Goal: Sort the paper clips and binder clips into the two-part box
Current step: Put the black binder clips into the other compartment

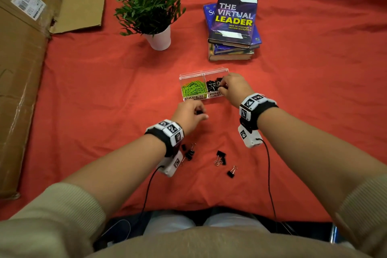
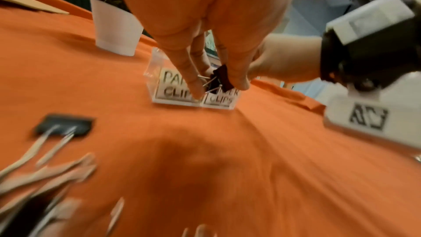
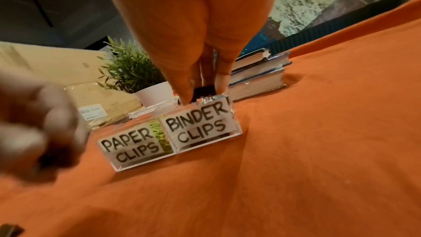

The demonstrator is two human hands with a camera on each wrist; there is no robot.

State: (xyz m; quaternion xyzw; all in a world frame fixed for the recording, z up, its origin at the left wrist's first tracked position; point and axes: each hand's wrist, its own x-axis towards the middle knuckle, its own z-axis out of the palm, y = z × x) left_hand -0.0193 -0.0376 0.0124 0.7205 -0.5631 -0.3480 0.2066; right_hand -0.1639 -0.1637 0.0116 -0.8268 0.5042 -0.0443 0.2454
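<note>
The clear two-part box [image 1: 194, 98] stands on the red cloth. Its left half, labelled PAPER CLIPS [image 3: 129, 146], holds green paper clips [image 1: 193, 88]. The right half, labelled BINDER CLIPS [image 3: 198, 125], holds black binder clips [image 1: 211, 87]. My right hand [image 1: 221, 86] hovers over the right half and pinches a black binder clip [image 3: 203, 90] just above its rim. Just in front of the box, my left hand [image 1: 201, 114] pinches another black binder clip [image 2: 219, 78]. Several loose binder clips [image 1: 221, 157] lie on the cloth between my forearms.
A potted plant [image 1: 150, 10] stands behind the box to the left, a stack of books [image 1: 232, 27] behind it to the right. Flattened cardboard [image 1: 25, 69] covers the left side. Cables [image 1: 270, 174] run from both wrist cameras towards my lap.
</note>
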